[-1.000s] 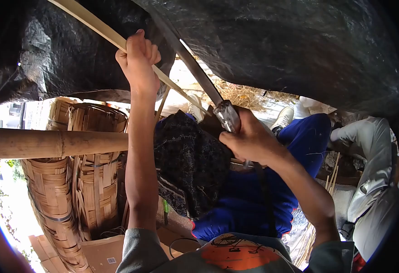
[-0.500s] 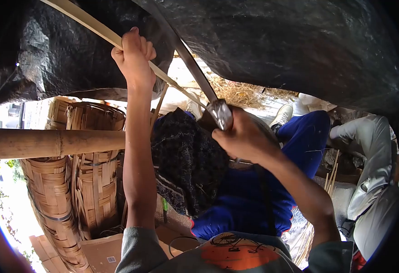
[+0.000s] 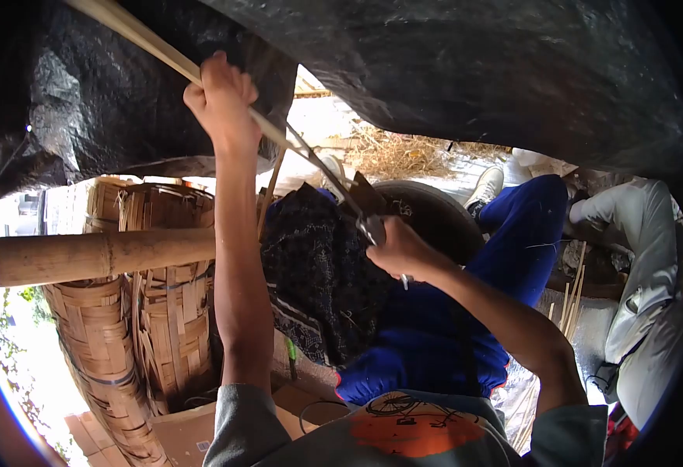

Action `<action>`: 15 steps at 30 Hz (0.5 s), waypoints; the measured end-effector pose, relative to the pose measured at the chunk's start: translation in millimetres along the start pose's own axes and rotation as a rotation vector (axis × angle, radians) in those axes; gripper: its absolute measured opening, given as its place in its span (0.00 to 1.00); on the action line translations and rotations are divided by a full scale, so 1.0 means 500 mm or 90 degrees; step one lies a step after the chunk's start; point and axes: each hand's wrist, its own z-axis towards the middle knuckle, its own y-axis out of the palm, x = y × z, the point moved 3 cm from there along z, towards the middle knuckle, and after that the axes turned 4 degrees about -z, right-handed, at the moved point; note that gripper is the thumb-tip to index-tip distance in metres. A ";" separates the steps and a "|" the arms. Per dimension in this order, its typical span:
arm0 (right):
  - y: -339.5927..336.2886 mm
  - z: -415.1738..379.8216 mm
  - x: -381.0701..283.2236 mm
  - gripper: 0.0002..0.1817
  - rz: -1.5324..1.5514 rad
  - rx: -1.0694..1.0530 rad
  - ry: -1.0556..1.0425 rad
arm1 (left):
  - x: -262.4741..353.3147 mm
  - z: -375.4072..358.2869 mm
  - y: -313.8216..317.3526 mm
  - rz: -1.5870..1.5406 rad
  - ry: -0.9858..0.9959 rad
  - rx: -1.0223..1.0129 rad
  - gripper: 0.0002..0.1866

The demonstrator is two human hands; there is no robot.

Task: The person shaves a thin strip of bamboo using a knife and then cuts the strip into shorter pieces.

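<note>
My left hand (image 3: 223, 101), raised at the upper left, is closed around a long pale bamboo strip (image 3: 143, 37). The strip runs from the top left corner down past my fist toward the knife. In my right hand (image 3: 410, 251) is the grip of a long knife (image 3: 333, 180), a shiny metal collar showing just ahead of my fingers. Its dark blade points up and to the left and overlaps the lower end of the strip in this view. A dark patterned cloth (image 3: 322, 268) lies over my lap, beneath both hands, on blue trousers (image 3: 516, 233).
Black plastic sheeting (image 3: 474, 70) hangs low overhead. A thick bamboo pole (image 3: 108, 257) crosses on the left, before tall woven baskets (image 3: 104, 342). Beyond my knees are a round dark container (image 3: 427, 210) and straw (image 3: 403, 152). Another person's pale trouser leg (image 3: 629, 233) is at the right.
The knife has come down with my right hand; its blade, which reached the top of the view, now meets the strip's lower end. My left hand has shifted slightly left, still gripping the strip.
</note>
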 end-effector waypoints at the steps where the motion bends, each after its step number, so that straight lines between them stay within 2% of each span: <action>1: -0.002 0.004 0.011 0.07 -0.078 0.000 0.042 | 0.002 0.000 -0.003 0.021 -0.004 0.022 0.22; 4: -0.045 -0.001 -0.024 0.08 -0.055 0.037 -0.048 | 0.006 0.003 -0.014 -0.017 -0.003 -0.018 0.20; 5: -0.052 0.005 -0.040 0.11 -0.131 0.102 -0.083 | 0.007 -0.005 -0.013 -0.009 -0.009 -0.016 0.20; 7: -0.059 -0.001 -0.067 0.14 -0.174 0.247 -0.283 | 0.004 -0.003 0.004 -0.023 -0.024 -0.036 0.20; 8: -0.056 -0.008 -0.070 0.14 -0.174 0.245 -0.278 | 0.003 -0.004 0.008 -0.021 -0.026 -0.034 0.20; 10: -0.036 -0.020 -0.066 0.18 0.044 0.031 -0.071 | 0.000 0.002 0.005 -0.026 -0.021 -0.033 0.20; 11: -0.006 0.008 -0.005 0.18 0.021 0.057 -0.106 | 0.002 0.001 0.006 -0.031 -0.017 -0.037 0.21; 13: 0.011 0.024 0.071 0.19 -0.018 -0.036 0.047 | 0.008 0.003 0.005 -0.024 -0.030 -0.007 0.22; 14: 0.002 0.032 0.075 0.19 -0.019 -0.029 0.042 | 0.005 0.004 -0.003 -0.015 -0.050 0.027 0.23; 15: -0.016 0.029 0.050 0.16 -0.044 0.023 -0.033 | 0.004 0.008 -0.013 -0.020 -0.023 -0.013 0.23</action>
